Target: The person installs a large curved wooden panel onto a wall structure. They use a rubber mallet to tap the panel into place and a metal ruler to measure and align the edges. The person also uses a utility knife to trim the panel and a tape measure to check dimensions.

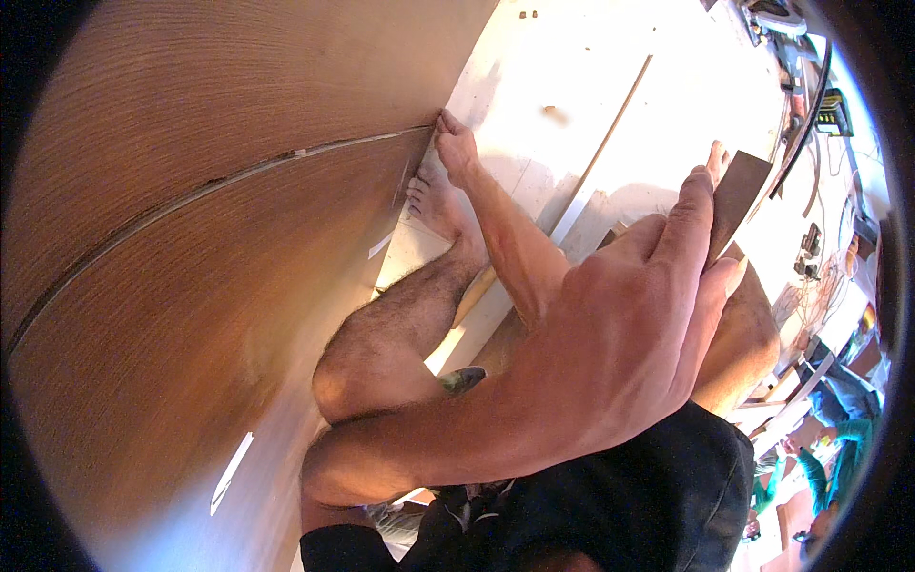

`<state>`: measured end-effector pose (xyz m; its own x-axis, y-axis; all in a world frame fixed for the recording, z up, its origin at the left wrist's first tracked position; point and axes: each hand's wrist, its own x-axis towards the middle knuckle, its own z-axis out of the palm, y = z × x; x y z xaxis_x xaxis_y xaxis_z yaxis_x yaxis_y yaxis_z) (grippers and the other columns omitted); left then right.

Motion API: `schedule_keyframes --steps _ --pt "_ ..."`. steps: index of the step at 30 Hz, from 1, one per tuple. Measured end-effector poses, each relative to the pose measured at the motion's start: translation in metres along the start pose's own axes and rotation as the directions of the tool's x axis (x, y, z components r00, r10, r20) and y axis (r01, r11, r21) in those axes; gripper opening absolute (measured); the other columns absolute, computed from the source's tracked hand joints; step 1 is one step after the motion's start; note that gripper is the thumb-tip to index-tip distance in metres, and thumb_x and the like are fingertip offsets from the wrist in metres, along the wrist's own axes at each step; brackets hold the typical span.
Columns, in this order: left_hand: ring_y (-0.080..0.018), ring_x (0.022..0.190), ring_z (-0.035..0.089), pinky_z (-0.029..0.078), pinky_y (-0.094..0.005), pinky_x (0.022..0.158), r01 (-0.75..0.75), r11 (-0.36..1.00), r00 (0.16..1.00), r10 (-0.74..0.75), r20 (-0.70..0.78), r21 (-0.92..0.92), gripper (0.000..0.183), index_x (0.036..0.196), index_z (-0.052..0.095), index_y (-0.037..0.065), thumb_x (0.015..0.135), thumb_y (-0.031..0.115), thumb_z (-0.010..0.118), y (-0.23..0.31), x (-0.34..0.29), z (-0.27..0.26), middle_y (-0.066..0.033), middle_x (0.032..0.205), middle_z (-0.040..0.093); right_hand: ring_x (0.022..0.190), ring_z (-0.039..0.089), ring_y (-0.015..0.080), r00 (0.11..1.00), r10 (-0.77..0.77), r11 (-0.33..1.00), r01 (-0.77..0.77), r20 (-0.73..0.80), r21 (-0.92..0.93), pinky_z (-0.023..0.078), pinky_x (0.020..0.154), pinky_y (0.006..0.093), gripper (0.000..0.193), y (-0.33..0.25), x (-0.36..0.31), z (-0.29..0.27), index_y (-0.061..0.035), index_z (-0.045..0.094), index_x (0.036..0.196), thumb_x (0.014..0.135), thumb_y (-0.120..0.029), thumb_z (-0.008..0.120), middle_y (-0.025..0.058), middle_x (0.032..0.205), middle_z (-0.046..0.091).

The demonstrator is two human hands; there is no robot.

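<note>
Fitting thin veneer along the seam of a large wood-grain panel

The left hand (456, 145) presses its fingertips against the panel (191, 238) right at the curved seam (286, 162), while the right hand (639, 324) pinches a thin dark veneer strip (742, 191) (held clear of the panel, above the pale floor (572, 67)). Judging by this, alignment is under way; the next move calls for bringing the strip squarely to the seam.

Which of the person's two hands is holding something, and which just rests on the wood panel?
The right hand, near the camera, grips a thin dark flat piece. The left hand holds nothing; its fingers press the brown panel at the seam.
</note>
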<state>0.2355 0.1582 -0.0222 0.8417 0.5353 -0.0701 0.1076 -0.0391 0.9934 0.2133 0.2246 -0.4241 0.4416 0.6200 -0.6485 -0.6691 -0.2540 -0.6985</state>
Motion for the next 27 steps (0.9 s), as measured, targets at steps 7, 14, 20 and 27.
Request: schedule_keyframes --steps 7,14,20,27 --pt "-0.0429 0.081 0.072 0.060 -0.0482 0.072 0.038 0.993 0.998 -0.044 0.054 0.110 0.058 0.143 0.038 -0.020 0.106 0.020 0.056 0.001 -0.009 0.020 -0.0325 0.095 0.066 0.099 0.064 0.0202 0.948 -0.103 0.943 -0.003 -0.300 -0.333 0.053 0.089 0.0363 0.063 0.048 -0.030 -0.067 -0.0021 0.039 0.158 0.096 -0.007 0.051 0.0137 0.125 0.072" --pt "-0.0481 0.085 0.070 0.052 -0.0537 0.079 0.087 0.989 0.993 -0.096 0.068 0.122 0.044 0.134 0.052 -0.012 0.103 0.019 0.059 0.013 -0.022 0.028 -0.0311 0.094 0.070 0.089 0.066 0.0220 0.799 -0.131 0.895 -0.159 -0.587 -0.416 0.056 0.083 0.0400 0.064 0.060 -0.134 -0.043 -0.0063 0.035 0.161 0.100 -0.012 0.052 0.0150 0.114 0.073" --pt "-0.0514 0.087 0.069 0.054 -0.0562 0.077 0.124 0.983 0.990 -0.131 0.044 0.135 0.040 0.129 0.056 -0.010 0.104 0.022 0.056 -0.012 -0.031 0.030 -0.0341 0.092 0.068 0.084 0.066 0.0224 0.844 -0.059 0.922 -0.159 -0.533 -0.353 0.057 0.078 0.0409 0.064 0.045 -0.144 -0.031 -0.0081 0.033 0.162 0.101 -0.015 0.053 0.0153 0.109 0.073" --pt "-0.0443 0.080 0.070 0.053 -0.0519 0.073 0.111 0.986 0.993 -0.114 0.023 0.124 0.034 0.121 0.060 -0.003 0.107 0.028 0.054 -0.016 -0.040 0.035 -0.0249 0.084 0.071 0.078 0.066 0.0230 0.943 0.078 0.915 -0.197 -0.324 -0.352 0.059 0.072 0.0419 0.065 -0.018 -0.142 -0.027 -0.0102 0.031 0.163 0.103 -0.018 0.054 0.0157 0.103 0.072"
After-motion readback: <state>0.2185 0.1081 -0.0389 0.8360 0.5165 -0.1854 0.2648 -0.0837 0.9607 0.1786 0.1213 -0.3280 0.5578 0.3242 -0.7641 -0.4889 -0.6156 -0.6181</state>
